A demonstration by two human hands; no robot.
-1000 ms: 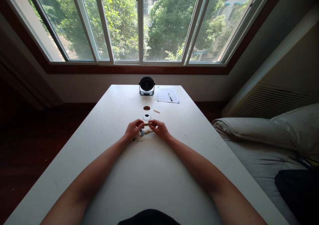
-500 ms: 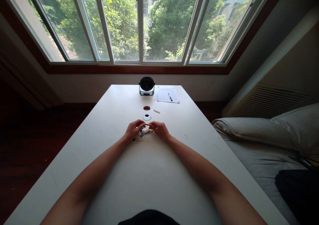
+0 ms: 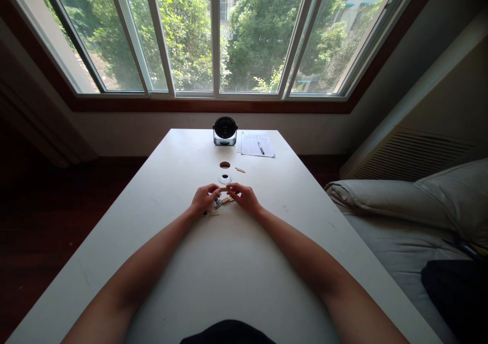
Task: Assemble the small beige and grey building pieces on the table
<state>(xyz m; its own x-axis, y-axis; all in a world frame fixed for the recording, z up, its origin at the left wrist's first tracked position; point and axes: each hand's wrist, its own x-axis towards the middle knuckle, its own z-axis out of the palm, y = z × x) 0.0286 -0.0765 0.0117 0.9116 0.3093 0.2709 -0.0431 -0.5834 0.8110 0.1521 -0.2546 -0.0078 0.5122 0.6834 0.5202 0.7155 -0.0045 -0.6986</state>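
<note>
A small, narrow tan strip point(image 3: 223, 189) is pinched at its two ends between my hands, just above the white table point(image 3: 229, 273). My left hand point(image 3: 205, 198) is closed on its left end, and my right hand point(image 3: 243, 197) is closed on its right end. Below the hands lie a small dark-and-light piece point(image 3: 217, 202) and a knobbly tan piece point(image 3: 227, 199). Several thin tan bits point(image 3: 214, 212) lie beside my left hand, which partly covers them. The exact kind of these pieces is too small to tell.
Farther back, another tan strip point(image 3: 240, 169) lies right of a round hole point(image 3: 224, 165) in the tabletop. A clear-rimmed round disc point(image 3: 225, 179) lies near the hands. A black fan-like device point(image 3: 224, 129) stands at the back beside printed paper point(image 3: 251, 146) with a pen point(image 3: 261, 148).
My fingers have shifted slightly around the tan strip, which has turned a little between them. The pieces on the table have not visibly moved.
</note>
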